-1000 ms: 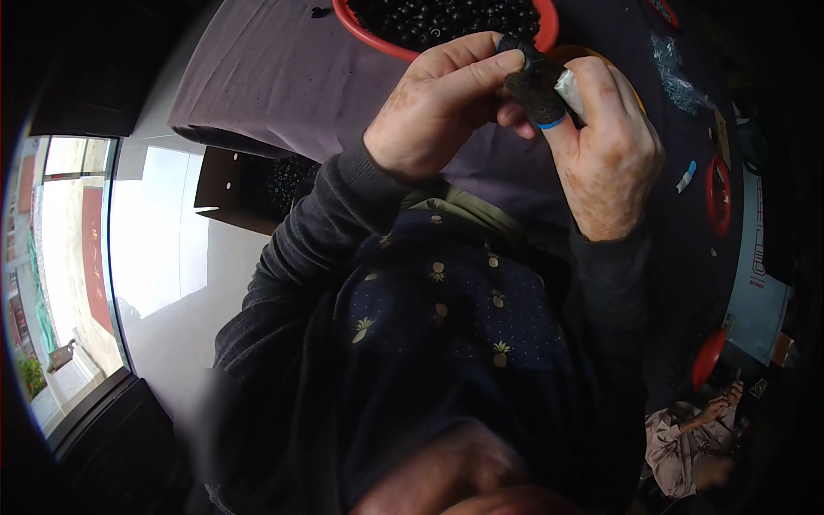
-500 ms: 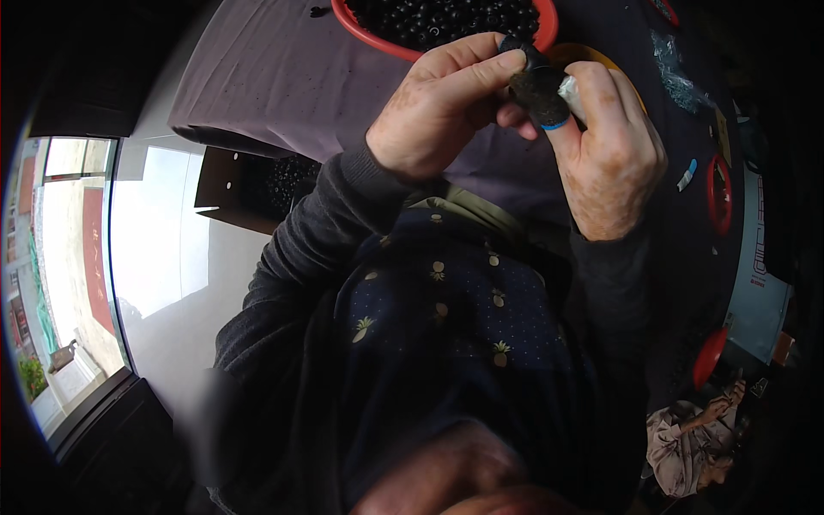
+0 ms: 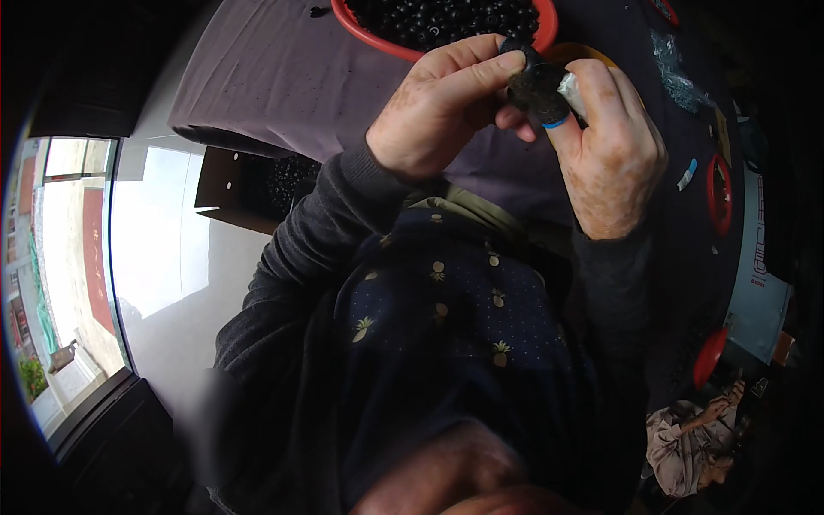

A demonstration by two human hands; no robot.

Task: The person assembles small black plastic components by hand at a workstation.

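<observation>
At the near edge of a red basin (image 3: 378, 39) full of small black round parts (image 3: 438, 19), my two hands meet. My left hand (image 3: 429, 107) is closed, thumb against fingers, on a small black part (image 3: 524, 56) whose exact shape is partly covered. A dark, worn finger sleeve with a blue rim (image 3: 539, 94) covers my right thumb, which presses up to that part. My right hand (image 3: 614, 150) is closed around a whitish, wrapped-looking object (image 3: 570, 93); most of it is hidden by the curled fingers.
Behind my right hand shows a yellow container (image 3: 592, 54). Clear plastic wrapping (image 3: 676, 73), a small blue-and-white item (image 3: 687, 174) and a red dish (image 3: 719, 196) lie rightward on the cloth-covered table (image 3: 266, 86). A box of black parts (image 3: 227, 184) stands below left. Another person (image 3: 687, 451) is at lower right.
Both hands keep nearly the same place and hold. The sleeved right thumb has shifted slightly against the black part.
</observation>
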